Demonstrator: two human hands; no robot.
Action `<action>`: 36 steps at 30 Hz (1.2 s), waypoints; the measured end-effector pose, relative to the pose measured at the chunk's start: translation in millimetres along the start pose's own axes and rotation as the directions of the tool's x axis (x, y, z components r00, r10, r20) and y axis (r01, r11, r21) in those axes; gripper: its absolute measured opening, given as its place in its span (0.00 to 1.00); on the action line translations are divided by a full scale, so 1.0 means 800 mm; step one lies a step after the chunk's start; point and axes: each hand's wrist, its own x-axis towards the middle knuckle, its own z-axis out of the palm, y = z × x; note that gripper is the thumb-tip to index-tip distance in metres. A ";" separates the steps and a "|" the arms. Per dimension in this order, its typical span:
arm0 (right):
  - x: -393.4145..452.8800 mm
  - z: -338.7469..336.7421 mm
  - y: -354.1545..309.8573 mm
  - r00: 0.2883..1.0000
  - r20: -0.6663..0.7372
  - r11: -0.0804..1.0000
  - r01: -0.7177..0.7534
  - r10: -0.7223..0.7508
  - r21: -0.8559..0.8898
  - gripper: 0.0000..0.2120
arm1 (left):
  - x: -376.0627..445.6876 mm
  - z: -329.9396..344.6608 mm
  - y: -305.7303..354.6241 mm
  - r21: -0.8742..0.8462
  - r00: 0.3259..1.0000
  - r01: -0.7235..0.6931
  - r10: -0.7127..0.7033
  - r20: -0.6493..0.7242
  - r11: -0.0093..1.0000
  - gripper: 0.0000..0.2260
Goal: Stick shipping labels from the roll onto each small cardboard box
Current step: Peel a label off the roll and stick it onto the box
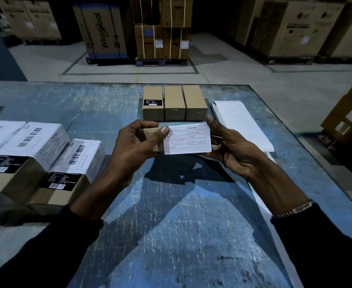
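My left hand [136, 145] grips a small cardboard box [148, 135] above the blue table, its thumb pressing the left edge of a white shipping label [187, 140] that lies on the box's top. My right hand [231, 149] holds the box's right end, thumb at the label's upper right corner. Three small cardboard boxes [174, 103] stand in a row behind, without white labels. A white strip of label backing [241, 123] lies to the right, running under my right hand and forearm.
Several labelled boxes [31, 154] sit at the left of the scratched blue table [171, 225]. Large appliance cartons on pallets [162, 34] stand on the warehouse floor beyond. More cartons [349, 115] stand at the right, past the table's edge.
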 end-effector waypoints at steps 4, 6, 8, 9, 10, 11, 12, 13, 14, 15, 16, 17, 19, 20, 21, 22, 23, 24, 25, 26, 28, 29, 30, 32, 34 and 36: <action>-0.001 0.000 0.002 0.998 0.034 0.999 0.047 -0.046 -0.027 0.21 | 0.000 0.000 0.001 -0.017 1.000 0.010 -0.010 -0.002 1.000 0.18; -0.002 -0.004 0.001 0.996 0.071 0.997 0.054 -0.050 -0.063 0.20 | 0.000 -0.001 0.001 -0.023 1.000 0.007 -0.007 0.005 1.000 0.17; -0.001 -0.009 0.000 0.992 0.128 0.997 0.033 -0.024 -0.066 0.22 | 0.000 -0.002 0.001 -0.017 1.000 -0.003 0.003 0.017 1.000 0.17; -0.002 -0.013 -0.001 0.987 0.159 0.998 0.017 -0.006 -0.063 0.23 | 0.000 -0.003 0.002 -0.011 1.000 -0.004 0.005 0.021 1.000 0.16; -0.001 -0.016 -0.001 0.982 0.191 0.998 0.002 0.009 -0.059 0.25 | 0.001 -0.005 0.002 -0.010 1.000 0.000 0.000 0.023 1.000 0.15; -0.002 -0.017 -0.003 0.976 0.219 0.999 -0.009 0.021 -0.054 0.26 | 0.003 -0.006 0.003 -0.014 1.000 0.014 -0.014 0.024 1.000 0.14; -0.004 -0.017 -0.003 0.972 0.235 0.999 -0.013 0.024 -0.046 0.27 | 0.004 -0.007 0.003 -0.017 0.999 0.033 -0.033 0.024 0.999 0.12; -0.005 -0.015 -0.003 0.971 0.237 0.999 -0.015 0.024 -0.041 0.26 | 0.005 -0.006 0.002 -0.012 0.999 0.049 -0.048 0.022 0.999 0.10; -0.005 -0.012 -0.003 0.975 0.221 0.999 -0.010 0.021 -0.052 0.25 | 0.005 -0.005 0.002 0.003 0.998 0.054 -0.054 0.020 0.999 0.08; -0.006 -0.006 -0.003 0.982 0.187 0.996 -0.002 0.018 -0.084 0.26 | 0.004 -0.003 0.002 0.021 0.998 0.051 -0.051 0.021 0.998 0.08; -0.006 -0.001 -0.002 0.990 0.141 0.991 0.008 0.010 -0.131 0.28 | 0.002 0.001 0.001 0.034 0.999 0.043 -0.044 0.025 0.999 0.08; -0.006 0.003 0.000 0.995 0.102 0.985 0.017 0.001 -0.174 0.30 | 0.000 0.005 0.001 0.041 0.999 0.034 -0.035 0.029 0.999 0.09; -0.006 0.007 0.003 0.998 0.059 0.980 0.020 -0.009 -0.200 0.32 | -0.003 0.010 -0.002 0.045 1.000 0.021 -0.022 0.023 0.999 0.15; -0.006 0.007 0.003 0.998 0.058 0.981 0.020 -0.009 -0.192 0.30 | -0.003 0.011 -0.003 0.060 1.000 0.013 -0.013 0.005 0.998 0.19; -0.007 0.006 0.004 0.998 0.065 0.983 0.017 -0.005 -0.183 0.29 | -0.004 0.011 -0.004 0.096 1.000 -0.003 0.005 -0.014 0.995 0.22; -0.007 0.006 0.004 0.997 0.080 0.984 0.014 0.001 -0.178 0.28 | -0.004 0.010 -0.004 0.159 0.999 -0.034 0.039 -0.031 0.987 0.25; -0.008 0.006 0.005 0.996 0.092 0.984 0.010 0.006 -0.175 0.30 | -0.005 0.009 -0.005 0.241 0.995 -0.079 0.090 -0.036 0.967 0.26; -0.008 0.005 0.006 0.995 0.101 0.985 0.010 0.008 -0.171 0.33 | -0.006 0.008 -0.005 0.327 0.988 -0.131 0.149 -0.029 0.936 0.27; -0.008 0.004 0.007 0.994 0.108 0.986 0.012 0.006 -0.168 0.36 | -0.007 0.007 -0.004 0.391 0.980 -0.178 0.198 -0.009 0.903 0.28; -0.007 0.003 0.007 0.994 0.111 0.986 0.014 0.005 -0.165 0.38 | -0.007 0.006 -0.003 0.420 0.974 -0.212 0.227 0.015 0.882 0.29; -0.007 0.004 0.006 0.992 0.124 0.989 0.021 -0.002 -0.150 0.38 | -0.005 0.002 -0.002 0.420 0.970 -0.237 0.234 0.059 0.876 0.31; -0.006 0.005 0.006 0.993 0.120 0.990 0.028 -0.011 -0.140 0.36 | -0.004 0.000 -0.003 0.418 0.970 -0.241 0.227 0.086 0.876 0.34; -0.006 0.007 0.007 0.995 0.100 0.990 0.041 -0.027 -0.138 0.34 | -0.003 -0.001 -0.004 0.422 0.968 -0.253 0.227 0.111 0.871 0.35; -0.006 0.012 0.010 0.998 0.028 0.987 0.068 -0.065 -0.147 0.33 | -0.004 0.000 -0.005 0.446 0.957 -0.289 0.244 0.157 0.847 0.37; -0.005 0.013 0.012 0.997 0.001 0.990 0.071 -0.071 -0.125 0.32 | -0.004 0.000 -0.006 0.460 0.950 -0.309 0.250 0.187 0.832 0.38; -0.007 0.011 0.011 0.999 0.026 0.995 0.038 -0.036 -0.087 0.32 | -0.001 -0.003 -0.007 0.464 0.952 -0.295 0.218 0.213 0.835 0.40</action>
